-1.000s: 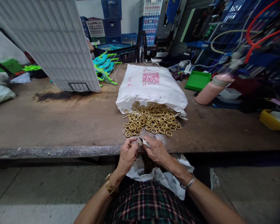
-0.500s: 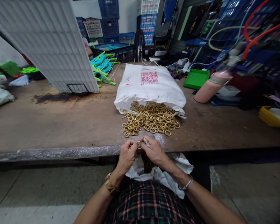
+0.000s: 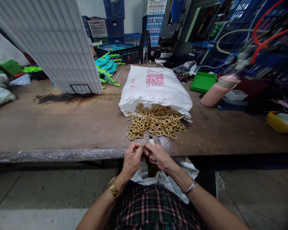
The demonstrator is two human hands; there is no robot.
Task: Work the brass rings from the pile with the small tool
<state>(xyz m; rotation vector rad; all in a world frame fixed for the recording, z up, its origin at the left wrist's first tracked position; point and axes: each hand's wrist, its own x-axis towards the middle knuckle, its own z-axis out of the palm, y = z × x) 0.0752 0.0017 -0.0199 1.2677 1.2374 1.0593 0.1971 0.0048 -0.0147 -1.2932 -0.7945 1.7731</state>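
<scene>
My left hand [image 3: 132,161] is closed, pinching a brass-coloured ring [image 3: 143,146] between thumb and finger at the table's front edge. My right hand [image 3: 160,157] meets it there, fingers closed on a small knife-like tool [image 3: 151,140] with a pale body and a dark tip pointing away from me. Its fingertips also seem to touch the ring. Just beyond both hands lies a pile of brass-coloured rings [image 3: 158,124], spilling from the mouth of a white sack [image 3: 136,92]. Below my hands, an open white bag [image 3: 163,179] in my lap holds dark, ring-like pieces.
On the brown table [image 3: 86,124], a white ribbed panel [image 3: 62,48] leans at left beside turquoise and green frames [image 3: 109,68]. To the right are a green tray [image 3: 203,81], a pink bottle [image 3: 218,91] and a yellow container [image 3: 280,123]. A black fan [image 3: 146,46] stands behind.
The tool in my right hand has turned, its dark tip now pointing up and away. My right fingers have shifted at the ring; my left hand stays nearly in place.
</scene>
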